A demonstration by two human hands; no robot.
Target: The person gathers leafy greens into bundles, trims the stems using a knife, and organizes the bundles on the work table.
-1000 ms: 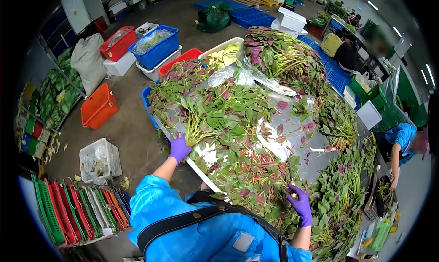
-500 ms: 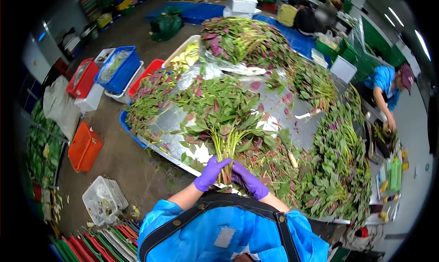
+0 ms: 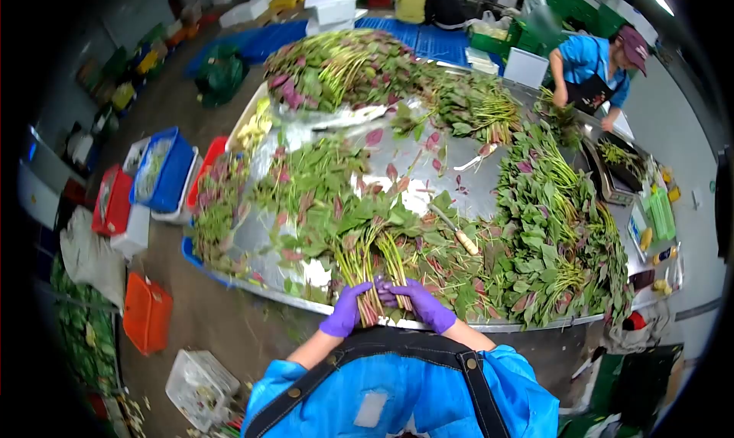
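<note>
My left hand (image 3: 349, 309), in a purple glove, is closed around the lower stems of a bunch of amaranth greens (image 3: 353, 268). Close on its right, my purple-gloved right hand (image 3: 423, 304) grips a thinner bunch of amaranth stems (image 3: 392, 256). The fingers of both hands nearly meet at the table's near edge. Leaves of the two bunches fan out away from me and merge with loose leaves on the metal table (image 3: 474, 189). A knife with a pale wooden handle (image 3: 466, 243) lies beyond my right hand among cut stem scraps.
Rows of amaranth (image 3: 547, 239) line the table's right side, with a large heap (image 3: 344, 67) at the far end. A co-worker (image 3: 592, 67) handles greens beside a scale (image 3: 615, 192) at right. Blue (image 3: 160, 170) and orange (image 3: 147, 313) crates stand on the left floor.
The single bunch between my hands is now two, one in each hand, with a gap between the stems. My view has turned to the right. The co-worker stands more upright.
</note>
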